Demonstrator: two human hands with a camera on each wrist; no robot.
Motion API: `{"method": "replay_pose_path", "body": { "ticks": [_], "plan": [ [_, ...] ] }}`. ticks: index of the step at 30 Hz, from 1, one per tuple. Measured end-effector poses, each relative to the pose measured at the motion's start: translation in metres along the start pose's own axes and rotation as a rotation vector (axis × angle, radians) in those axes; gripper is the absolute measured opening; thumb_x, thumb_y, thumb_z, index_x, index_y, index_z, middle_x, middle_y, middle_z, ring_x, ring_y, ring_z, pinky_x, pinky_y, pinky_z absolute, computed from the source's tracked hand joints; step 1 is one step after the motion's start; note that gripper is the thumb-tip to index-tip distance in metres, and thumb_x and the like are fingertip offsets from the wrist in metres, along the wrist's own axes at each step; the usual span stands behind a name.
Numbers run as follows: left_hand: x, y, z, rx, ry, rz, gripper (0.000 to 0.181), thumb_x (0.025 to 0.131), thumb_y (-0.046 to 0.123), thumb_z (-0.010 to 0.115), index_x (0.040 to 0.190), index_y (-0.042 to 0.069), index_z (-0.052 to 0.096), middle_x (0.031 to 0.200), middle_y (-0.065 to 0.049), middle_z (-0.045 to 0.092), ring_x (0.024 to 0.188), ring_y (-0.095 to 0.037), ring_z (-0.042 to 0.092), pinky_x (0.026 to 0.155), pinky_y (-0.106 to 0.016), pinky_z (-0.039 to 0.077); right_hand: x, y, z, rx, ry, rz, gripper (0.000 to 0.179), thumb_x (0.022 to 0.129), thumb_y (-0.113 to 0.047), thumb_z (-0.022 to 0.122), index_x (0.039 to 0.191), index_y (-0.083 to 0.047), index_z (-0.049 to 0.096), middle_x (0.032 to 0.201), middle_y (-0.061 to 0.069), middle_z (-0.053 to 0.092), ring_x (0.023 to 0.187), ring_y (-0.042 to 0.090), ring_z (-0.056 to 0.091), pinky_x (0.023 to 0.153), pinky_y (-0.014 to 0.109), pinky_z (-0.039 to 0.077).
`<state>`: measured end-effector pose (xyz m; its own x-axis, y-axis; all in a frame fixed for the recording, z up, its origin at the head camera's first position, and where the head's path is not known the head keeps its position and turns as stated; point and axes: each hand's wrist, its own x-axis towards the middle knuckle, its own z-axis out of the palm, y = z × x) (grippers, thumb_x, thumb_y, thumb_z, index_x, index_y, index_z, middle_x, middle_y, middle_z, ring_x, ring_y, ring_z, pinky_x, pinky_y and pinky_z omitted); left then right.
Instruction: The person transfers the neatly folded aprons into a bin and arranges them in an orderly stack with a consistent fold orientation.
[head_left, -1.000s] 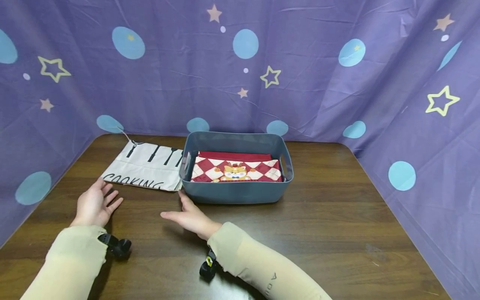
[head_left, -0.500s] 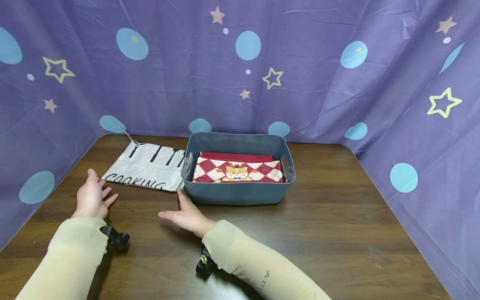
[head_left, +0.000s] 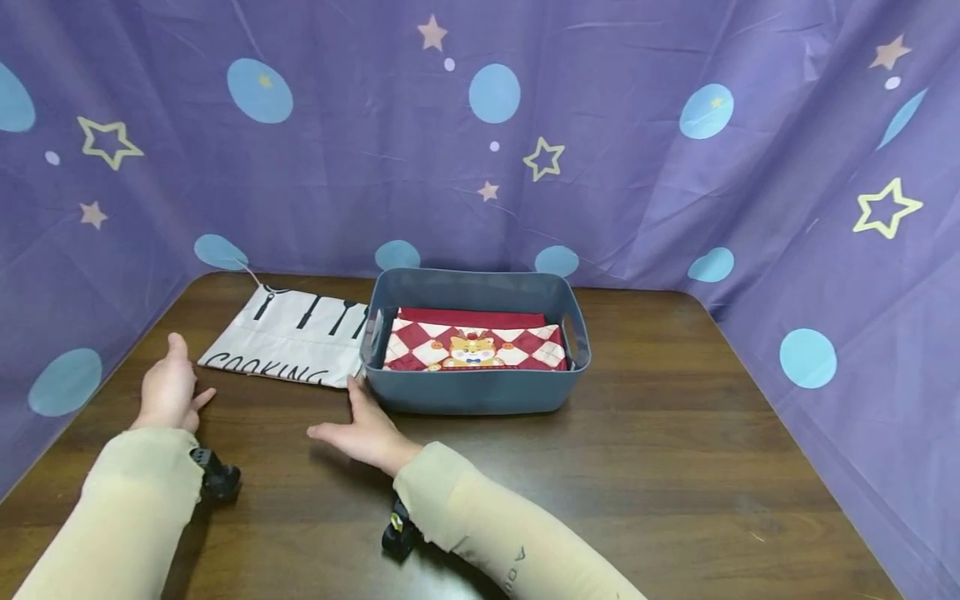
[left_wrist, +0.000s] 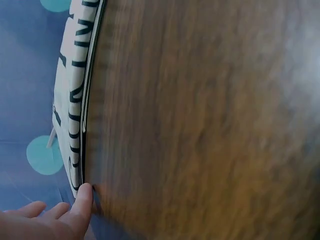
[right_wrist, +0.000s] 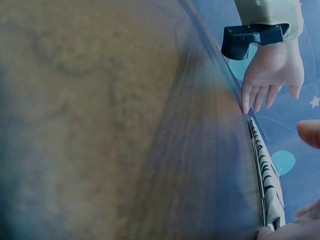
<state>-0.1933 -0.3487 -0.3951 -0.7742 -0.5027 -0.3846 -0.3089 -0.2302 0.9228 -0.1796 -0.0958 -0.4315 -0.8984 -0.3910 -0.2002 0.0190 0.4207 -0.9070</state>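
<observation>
A folded white cloth point(head_left: 288, 337) with a cord, printed with dark utensils and the word COOKING, lies flat at the table's back left; it looks like an apron. By its near left corner is my left hand point(head_left: 168, 392), fingers extended and holding nothing. In the left wrist view, a fingertip point(left_wrist: 85, 192) reaches the cloth's corner. My right hand point(head_left: 367, 433), thumb spread from the fingers, is at the cloth's near right corner beside the basket. The right wrist view shows a fingertip point(right_wrist: 265, 232) at the cloth's end; whether it touches is unclear.
A grey-blue plastic basket point(head_left: 472, 393) stands right of the white cloth, against its right edge. Inside lies a folded red and cream diamond-patterned cloth point(head_left: 472, 346) with a cartoon animal. A purple curtain point(head_left: 615, 192) hangs behind the wooden table point(head_left: 660, 467).
My left hand has shifted slightly left and turned, thumb now up. My right hand has moved a little left along the basket's near corner. Cloth and basket stay put.
</observation>
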Motion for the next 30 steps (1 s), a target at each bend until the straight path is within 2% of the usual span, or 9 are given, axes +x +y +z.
{"method": "replay_pose_path", "body": {
  "ticks": [1,8,13,21,27,30],
  "plan": [
    [0.001,0.001,0.000,0.011,-0.005,0.001,0.078,0.099,0.062,0.026,0.160,0.022,0.001,0.166,0.005,0.002,0.148,-0.011,0.008,0.063,-0.017,0.046,0.001,0.001,-0.001,0.006,0.000,-0.004,0.091,0.084,-0.037,0.075,0.158,-0.023,0.024,0.165,-0.004,0.020,0.150,0.010,0.021,0.121,0.029,0.026],
    [0.009,0.007,0.001,0.095,-0.033,0.037,0.081,0.099,0.063,0.026,0.160,0.018,0.001,0.166,0.009,-0.005,0.149,-0.008,0.003,0.060,-0.016,0.050,0.007,0.003,-0.002,0.002,-0.022,-0.039,0.093,0.085,-0.039,0.075,0.159,-0.021,0.021,0.166,-0.006,0.011,0.151,0.007,0.014,0.121,0.027,0.023],
    [0.016,0.006,-0.001,0.139,-0.046,0.066,0.082,0.100,0.062,0.026,0.160,0.012,0.001,0.166,0.006,-0.004,0.150,-0.009,0.003,0.061,-0.014,0.051,0.008,0.004,-0.002,0.002,-0.024,-0.039,0.093,0.085,-0.039,0.075,0.159,-0.020,0.021,0.167,-0.005,0.010,0.151,0.007,0.013,0.121,0.026,0.022],
    [0.024,0.000,-0.002,0.232,-0.049,0.081,0.079,0.102,0.054,0.024,0.158,0.003,0.001,0.167,-0.007,-0.003,0.150,-0.018,0.005,0.062,-0.013,0.051,0.006,0.004,-0.001,0.002,-0.017,-0.035,0.093,0.085,-0.038,0.075,0.159,-0.019,0.023,0.166,-0.006,0.012,0.151,0.006,0.014,0.121,0.026,0.023],
    [0.026,-0.001,-0.002,0.266,-0.040,0.092,0.077,0.102,0.051,0.027,0.158,0.002,0.005,0.167,-0.008,0.002,0.150,-0.019,0.009,0.063,-0.012,0.051,0.006,0.004,-0.001,0.007,-0.018,-0.041,0.093,0.085,-0.038,0.075,0.159,-0.020,0.022,0.166,-0.007,0.012,0.151,0.006,0.014,0.121,0.026,0.023],
    [0.025,0.000,-0.003,0.256,-0.031,0.074,0.077,0.102,0.051,0.028,0.158,0.003,0.005,0.167,-0.006,0.001,0.150,-0.018,0.008,0.064,-0.012,0.051,0.005,0.004,-0.001,0.011,-0.019,-0.038,0.093,0.085,-0.039,0.075,0.159,-0.020,0.022,0.166,-0.008,0.012,0.151,0.005,0.014,0.121,0.027,0.023]
  ]
}}
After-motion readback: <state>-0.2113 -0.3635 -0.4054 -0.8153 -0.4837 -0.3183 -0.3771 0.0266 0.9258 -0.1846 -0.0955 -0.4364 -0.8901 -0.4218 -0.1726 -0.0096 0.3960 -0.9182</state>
